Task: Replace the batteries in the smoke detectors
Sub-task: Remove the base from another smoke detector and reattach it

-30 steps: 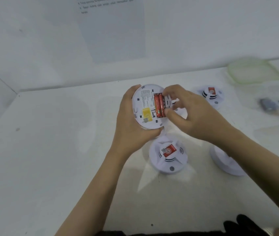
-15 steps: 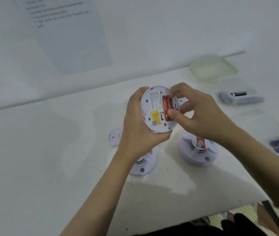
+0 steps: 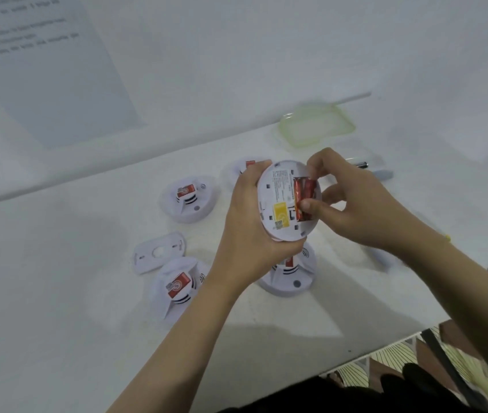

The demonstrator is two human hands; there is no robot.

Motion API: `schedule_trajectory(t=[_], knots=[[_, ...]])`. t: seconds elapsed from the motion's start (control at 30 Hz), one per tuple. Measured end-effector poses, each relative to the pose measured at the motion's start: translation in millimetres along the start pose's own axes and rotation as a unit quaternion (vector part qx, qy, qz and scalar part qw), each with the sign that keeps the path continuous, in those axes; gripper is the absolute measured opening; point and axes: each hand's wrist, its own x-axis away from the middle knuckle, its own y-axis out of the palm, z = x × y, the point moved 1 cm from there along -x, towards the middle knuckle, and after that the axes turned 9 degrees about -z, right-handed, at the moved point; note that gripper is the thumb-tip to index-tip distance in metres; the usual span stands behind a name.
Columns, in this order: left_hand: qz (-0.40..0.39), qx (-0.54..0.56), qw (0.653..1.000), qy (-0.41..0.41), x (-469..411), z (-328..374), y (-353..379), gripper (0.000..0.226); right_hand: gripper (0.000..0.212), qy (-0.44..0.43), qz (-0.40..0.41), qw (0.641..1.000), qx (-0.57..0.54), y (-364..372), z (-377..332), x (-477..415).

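Hiding part of a smoke detector [image 3: 291, 278] on the desk [image 3: 58, 293] below it, the left hand [image 3: 248, 231] wraps around a raised detector [image 3: 278, 201], back facing the camera. Two red batteries [image 3: 303, 198] lie side by side in it, long axes running away from the person. The right hand [image 3: 355, 201] pinches them by thumb and forefinger; their far ends are covered.

No writing is sharp enough to read. The sheet of paper [image 3: 49, 70] on the wall carries several blurred lines of print. The back of the held smoke detector [image 3: 281, 201] bears fine illegible print and a yellow sticker [image 3: 280, 215]. Red labels [image 3: 178, 285] on the detectors lying on the counter [image 3: 58, 293] show a white round symbol.
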Motion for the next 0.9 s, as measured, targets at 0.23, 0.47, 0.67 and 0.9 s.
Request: schedule_trajectory(t=[0.23,0.47,0.67,0.9], knots=[[-0.016,0.007,1.0,0.011,-17,11,42,0.082,0.022,-0.039,0.124,0.988,0.087,-23,30,25],[-0.044,-0.005,0.999,0.015,-31,12,75,0.094,0.026,-0.071,0.293,0.953,0.0,-32,48,68],[-0.056,-0.009,0.998,-0.002,-38,10,88,0.096,0.021,0.045,0.191,0.98,0.037,-55,85,96],[-0.05,-0.042,0.997,0.029,-45,21,96,0.089,0.033,0.044,0.08,0.989,0.113,-76,110,102]])
